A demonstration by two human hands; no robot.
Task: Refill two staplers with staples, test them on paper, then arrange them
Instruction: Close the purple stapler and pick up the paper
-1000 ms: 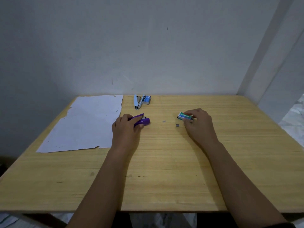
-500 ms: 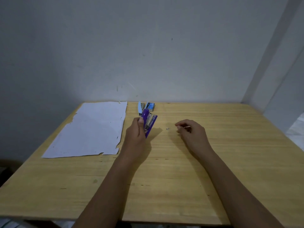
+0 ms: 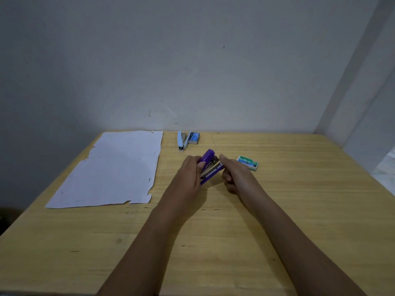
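Note:
My left hand (image 3: pixel 189 175) holds the purple stapler (image 3: pixel 210 165) tilted above the wooden table (image 3: pixel 235 242), its top swung open so the metal magazine shows. My right hand (image 3: pixel 237 175) is beside it with fingers curled. Its pinched fingertips touch the front end of the magazine, and whatever is between them is too small to make out. A green staple box (image 3: pixel 248 162) lies just right of my right hand. A light blue stapler (image 3: pixel 181 141) lies at the table's far edge with a blue staple box (image 3: pixel 194 138) against it. White paper sheets (image 3: pixel 115 167) with torn edges lie to the left.
A grey wall stands right behind the table's far edge. A pale corner post (image 3: pixel 350 82) rises at the back right. Bare wood runs from my forearms to the near edge.
My left hand has lifted the purple stapler off the table and opened it. My right hand left the green staple box, touched the table, then moved left to the stapler's magazine.

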